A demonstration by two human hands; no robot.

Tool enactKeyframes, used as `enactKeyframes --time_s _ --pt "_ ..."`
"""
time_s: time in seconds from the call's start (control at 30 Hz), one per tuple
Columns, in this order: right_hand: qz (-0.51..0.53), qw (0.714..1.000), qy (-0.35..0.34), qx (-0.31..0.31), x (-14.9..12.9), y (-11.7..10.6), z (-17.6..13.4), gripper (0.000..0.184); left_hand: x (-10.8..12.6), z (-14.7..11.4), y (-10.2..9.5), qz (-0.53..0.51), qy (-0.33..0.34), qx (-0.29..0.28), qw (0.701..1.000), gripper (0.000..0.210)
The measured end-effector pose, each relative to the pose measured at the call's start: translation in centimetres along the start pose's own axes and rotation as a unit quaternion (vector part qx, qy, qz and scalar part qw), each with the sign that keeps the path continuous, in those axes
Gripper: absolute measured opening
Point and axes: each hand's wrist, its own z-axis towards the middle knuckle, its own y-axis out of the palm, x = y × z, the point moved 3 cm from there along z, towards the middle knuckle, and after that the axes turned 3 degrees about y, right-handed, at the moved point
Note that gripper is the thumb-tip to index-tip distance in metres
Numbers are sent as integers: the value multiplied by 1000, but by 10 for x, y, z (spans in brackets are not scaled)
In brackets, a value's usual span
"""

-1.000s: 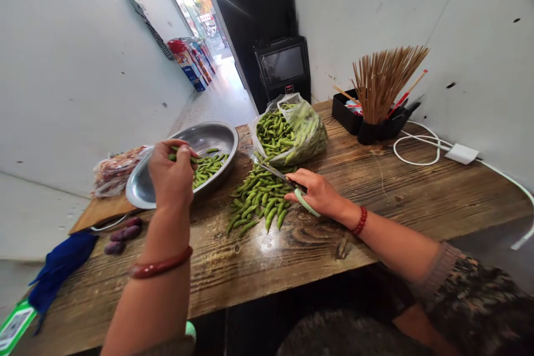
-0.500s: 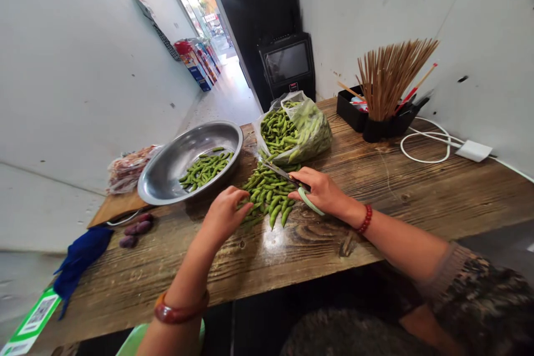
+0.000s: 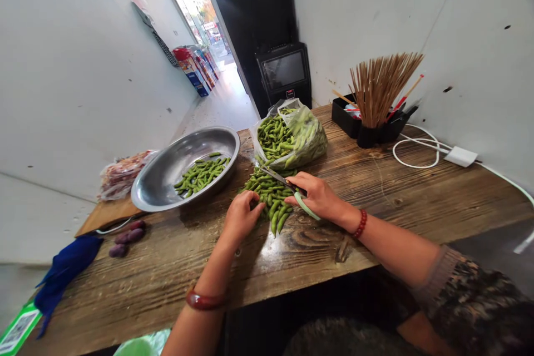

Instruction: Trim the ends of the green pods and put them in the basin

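My right hand [image 3: 316,196] is closed around a pair of scissors [image 3: 301,200] with pale green handles. The blades point left over a heap of green edamame pods [image 3: 273,203] on the wooden table. At the heap's left edge is my left hand [image 3: 243,212], its thumb and fingers bent with a gap between them; no pod shows in that gap. Behind the heap, a clear plastic bag [image 3: 311,136] lies open, full of pods. To the left, a wide metal basin [image 3: 156,175] holds more pods [image 3: 200,177].
Several purple-red oval items [image 3: 127,238] lie left on the table [image 3: 167,267], near a blue cloth [image 3: 69,267] and a bagged bundle [image 3: 125,175]. At the right are a black holder [image 3: 369,136] with wooden skewers [image 3: 377,89] and a white cable [image 3: 417,166].
My left hand has moved right, closer to the heap of pods. My right hand keeps hold of the scissors in about the same place. The camera view has shifted slightly.
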Motion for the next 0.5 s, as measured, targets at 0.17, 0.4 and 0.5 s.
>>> enactKeyframes --time_s 0.17,0.4,0.5 --pt "12 1000 -1 20 4 2 1 40 16 10 -4 -355 -90 -4 931 20" --pt "29 999 19 16 3 2 3 42 23 11 7 -513 -151 -11 845 27" --pt "34 999 20 -10 1 2 2 48 22 6 11 -523 -154 -9 838 25"
